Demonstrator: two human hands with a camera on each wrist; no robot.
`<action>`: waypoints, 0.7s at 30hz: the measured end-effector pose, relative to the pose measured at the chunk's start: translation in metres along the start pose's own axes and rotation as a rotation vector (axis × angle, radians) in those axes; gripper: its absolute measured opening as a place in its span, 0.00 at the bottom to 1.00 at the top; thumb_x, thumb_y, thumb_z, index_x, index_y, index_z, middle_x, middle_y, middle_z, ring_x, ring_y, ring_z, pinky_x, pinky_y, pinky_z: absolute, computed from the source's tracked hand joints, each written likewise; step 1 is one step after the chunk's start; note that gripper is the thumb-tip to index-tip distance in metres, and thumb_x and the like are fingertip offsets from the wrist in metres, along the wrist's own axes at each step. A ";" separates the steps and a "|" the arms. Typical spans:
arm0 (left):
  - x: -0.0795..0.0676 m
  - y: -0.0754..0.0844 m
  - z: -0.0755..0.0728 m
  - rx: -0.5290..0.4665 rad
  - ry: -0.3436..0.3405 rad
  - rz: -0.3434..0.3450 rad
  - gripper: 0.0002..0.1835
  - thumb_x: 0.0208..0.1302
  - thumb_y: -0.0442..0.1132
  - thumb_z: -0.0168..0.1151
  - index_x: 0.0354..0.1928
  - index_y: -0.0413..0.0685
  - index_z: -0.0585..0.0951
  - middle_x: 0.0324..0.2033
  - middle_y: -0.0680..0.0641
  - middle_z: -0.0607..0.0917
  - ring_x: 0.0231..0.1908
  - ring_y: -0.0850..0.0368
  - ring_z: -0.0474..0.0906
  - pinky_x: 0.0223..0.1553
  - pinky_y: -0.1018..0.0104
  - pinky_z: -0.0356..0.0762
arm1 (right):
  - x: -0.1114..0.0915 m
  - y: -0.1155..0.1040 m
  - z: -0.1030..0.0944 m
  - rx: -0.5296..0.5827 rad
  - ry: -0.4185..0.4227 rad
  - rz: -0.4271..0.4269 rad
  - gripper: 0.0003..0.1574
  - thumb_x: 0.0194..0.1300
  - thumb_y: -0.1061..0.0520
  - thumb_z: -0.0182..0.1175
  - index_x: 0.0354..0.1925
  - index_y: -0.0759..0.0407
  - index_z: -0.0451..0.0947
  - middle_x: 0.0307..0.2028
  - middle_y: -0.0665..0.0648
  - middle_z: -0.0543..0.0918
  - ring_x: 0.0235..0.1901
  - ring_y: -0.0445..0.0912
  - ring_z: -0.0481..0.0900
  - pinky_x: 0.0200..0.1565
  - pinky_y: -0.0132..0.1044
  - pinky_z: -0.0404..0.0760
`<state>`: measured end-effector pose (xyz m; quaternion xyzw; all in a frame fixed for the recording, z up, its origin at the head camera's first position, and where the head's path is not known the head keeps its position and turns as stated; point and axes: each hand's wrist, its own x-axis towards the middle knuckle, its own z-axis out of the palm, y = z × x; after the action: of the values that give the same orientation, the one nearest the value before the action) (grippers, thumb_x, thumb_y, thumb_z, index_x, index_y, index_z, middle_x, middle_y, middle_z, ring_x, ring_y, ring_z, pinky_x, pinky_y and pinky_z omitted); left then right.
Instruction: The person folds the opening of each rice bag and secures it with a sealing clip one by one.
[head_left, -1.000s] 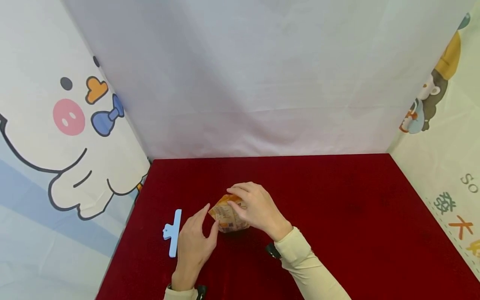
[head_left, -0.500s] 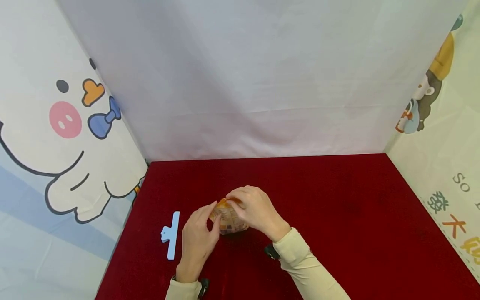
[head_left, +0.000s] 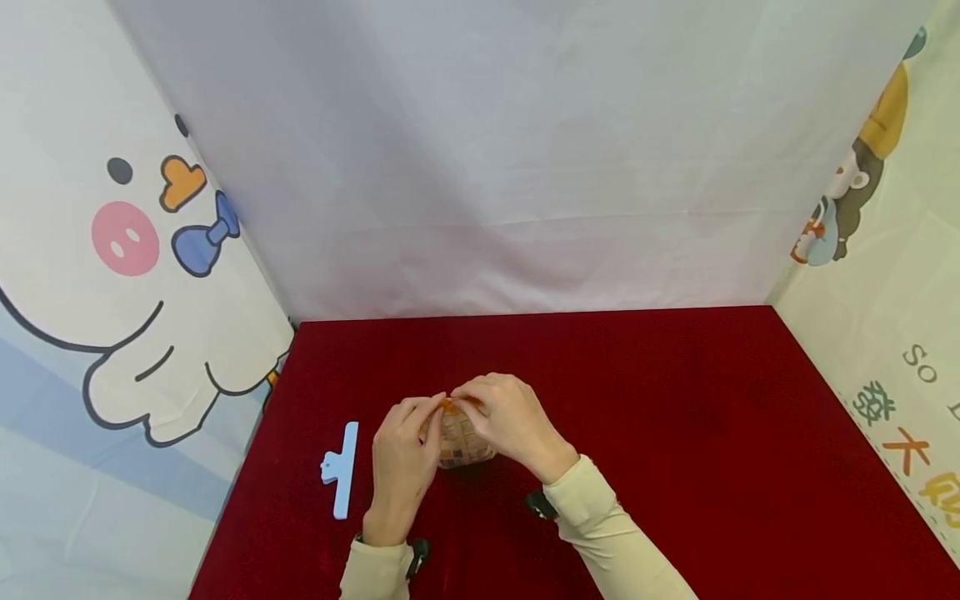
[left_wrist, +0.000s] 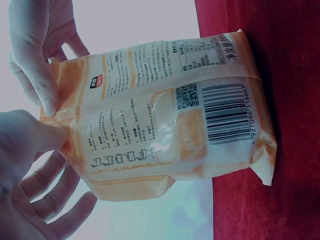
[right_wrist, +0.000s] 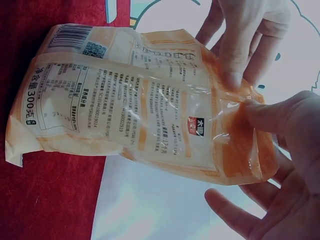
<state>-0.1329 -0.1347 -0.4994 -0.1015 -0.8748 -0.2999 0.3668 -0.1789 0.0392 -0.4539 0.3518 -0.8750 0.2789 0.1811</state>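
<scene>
An orange and cream plastic food packet [head_left: 467, 443], printed with small text, a barcode and a 300 g mark, stands upright on the red tabletop between both hands. My left hand [head_left: 403, 450] pinches its top edge between thumb and forefinger, the other fingers spread behind it. Close beside, my right hand [head_left: 516, 421] pinches the same edge. In the left wrist view the packet [left_wrist: 165, 110] shows its back seam and barcode. From the right wrist view, the packet's orange top [right_wrist: 240, 130] looks flattened between the two thumbs. Its contents cannot be made out.
A pale blue wide-jawed clip [head_left: 342, 471] lies on the red cloth [head_left: 637, 400] left of my left hand. White curtains [head_left: 525, 167] hang behind and on both sides of the table, the side ones printed with cartoons.
My left hand has moved right and up, from the packet's left corner to its top edge beside the right hand. The right hand has stayed nearly in place, holding the packet's top.
</scene>
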 end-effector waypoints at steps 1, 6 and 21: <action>0.001 0.000 0.001 0.000 0.004 0.003 0.10 0.65 0.32 0.75 0.47 0.43 0.92 0.38 0.45 0.91 0.34 0.49 0.85 0.31 0.55 0.83 | 0.000 0.000 0.000 0.007 0.001 0.004 0.06 0.67 0.62 0.73 0.43 0.57 0.92 0.39 0.52 0.94 0.36 0.43 0.90 0.41 0.37 0.89; 0.003 0.002 0.002 -0.004 0.031 0.017 0.07 0.63 0.31 0.76 0.43 0.42 0.92 0.36 0.45 0.90 0.34 0.49 0.86 0.32 0.54 0.83 | -0.001 -0.001 -0.002 0.020 0.003 0.012 0.06 0.68 0.62 0.73 0.44 0.57 0.93 0.39 0.53 0.94 0.36 0.44 0.90 0.40 0.36 0.89; 0.004 0.000 0.005 -0.036 0.080 0.051 0.08 0.62 0.32 0.76 0.44 0.45 0.93 0.35 0.47 0.90 0.35 0.50 0.86 0.32 0.54 0.84 | -0.002 -0.004 0.000 0.059 -0.020 0.047 0.09 0.70 0.67 0.68 0.45 0.60 0.91 0.42 0.55 0.94 0.40 0.47 0.92 0.44 0.40 0.91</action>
<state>-0.1384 -0.1313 -0.4998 -0.1183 -0.8511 -0.3101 0.4069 -0.1751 0.0380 -0.4535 0.3390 -0.8763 0.3052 0.1554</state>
